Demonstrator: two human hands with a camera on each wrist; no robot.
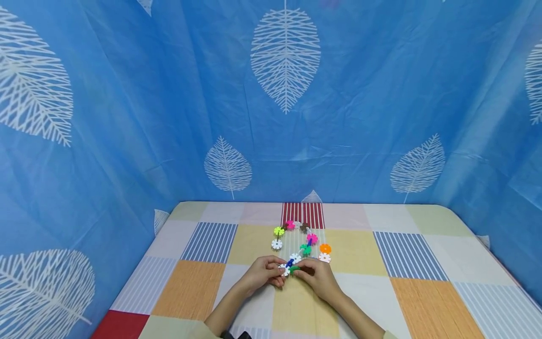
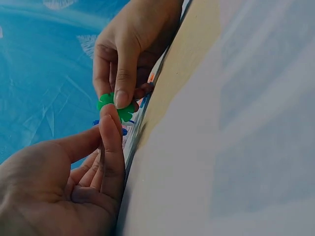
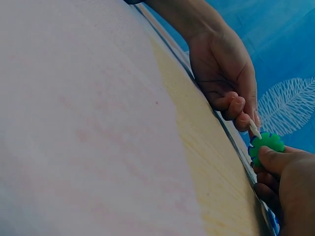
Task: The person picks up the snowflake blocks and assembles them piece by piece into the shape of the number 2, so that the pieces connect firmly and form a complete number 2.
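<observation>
My left hand pinches a white notched snowflake disc between thumb and fingers. From the other side, my right hand grips a green snowflake disc by its edge. In the right wrist view the white disc meets the rim of the green one; whether their slots are joined I cannot tell. Just beyond the fingers, a blue disc leads into a curved chain of linked discs: white, green, pink and several more. At its far left end lies another white disc.
Right of the chain, an orange disc and a white one lie close together, partly behind my right hand. A checkered cloth covers the table. Blue leaf-print curtains stand behind it and at both sides.
</observation>
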